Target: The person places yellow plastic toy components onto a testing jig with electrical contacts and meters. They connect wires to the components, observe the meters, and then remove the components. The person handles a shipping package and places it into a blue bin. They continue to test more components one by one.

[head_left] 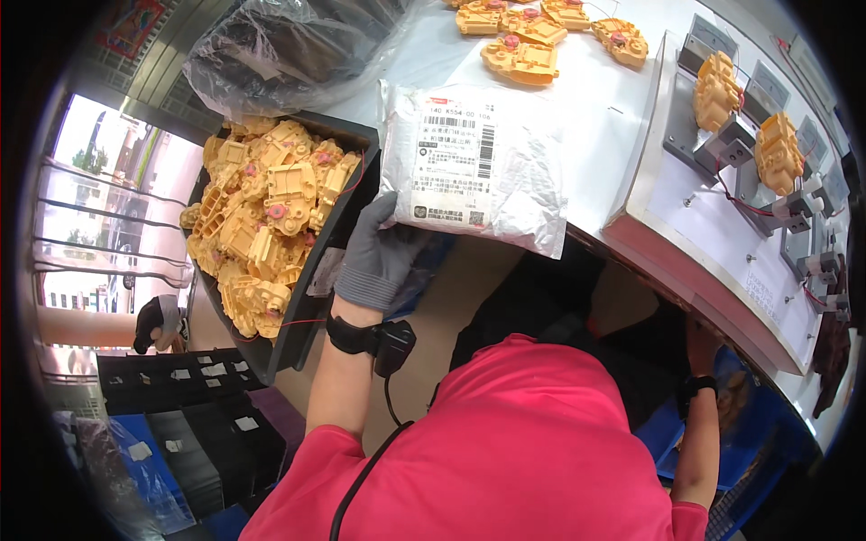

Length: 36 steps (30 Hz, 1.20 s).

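Note:
A white plastic mailing bag [523, 180] with a printed label lies on the front edge of the white table. My left hand [374, 257], in a grey glove, grips its near left corner, the thumb at the edge and the other fingers partly hidden beneath. Just left of that hand stands a black bin [347, 144] heaped with yellow plastic housings [293, 185]. My right hand [702, 347] reaches down below the table's right front edge, next to a blue crate [663, 437]. Shadow hides its fingers and anything they may touch.
Several yellow housings [521, 60] lie at the table's back. A sloped test fixture [713, 225] with meters, clamps and two mounted housings occupies the right. Clear plastic sheeting [289, 54] is behind the bin. Another person's gloved hand [161, 325] and stacked bins [194, 442] are at left.

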{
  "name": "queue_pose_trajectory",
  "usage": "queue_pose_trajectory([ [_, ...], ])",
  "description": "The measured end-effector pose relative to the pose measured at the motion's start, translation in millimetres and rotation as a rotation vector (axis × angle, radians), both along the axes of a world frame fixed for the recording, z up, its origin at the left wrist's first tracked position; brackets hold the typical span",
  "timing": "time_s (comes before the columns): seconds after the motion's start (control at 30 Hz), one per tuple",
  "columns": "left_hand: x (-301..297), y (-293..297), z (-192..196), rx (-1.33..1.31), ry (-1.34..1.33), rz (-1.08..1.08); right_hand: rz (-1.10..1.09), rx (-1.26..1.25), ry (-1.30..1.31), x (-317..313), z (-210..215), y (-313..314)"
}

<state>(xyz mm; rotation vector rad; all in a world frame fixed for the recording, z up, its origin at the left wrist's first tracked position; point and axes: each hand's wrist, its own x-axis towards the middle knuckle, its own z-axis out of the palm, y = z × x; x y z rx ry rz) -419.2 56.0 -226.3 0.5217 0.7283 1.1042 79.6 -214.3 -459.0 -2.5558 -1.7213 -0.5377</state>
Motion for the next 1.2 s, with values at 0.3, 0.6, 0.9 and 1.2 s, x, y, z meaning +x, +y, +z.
queue_pose_trajectory([
  [0.3, 1, -1, 0, -0.019, -0.008, 0.012, -0.095, -0.033, 0.253, -3, 9, 1],
  [0.6, 2, 0, 1, -0.021, -0.026, 0.003, -0.128, -0.091, 0.305, -4, 17, 2],
  [0.9, -1, 2, -5, -0.052, -0.029, 0.018, -0.004, 0.013, 0.057, -12, 21, 5],
  [1.2, -2, 1, -7, -0.005, -0.005, -0.004, -0.034, -0.004, 0.147, -16, 26, 6],
])
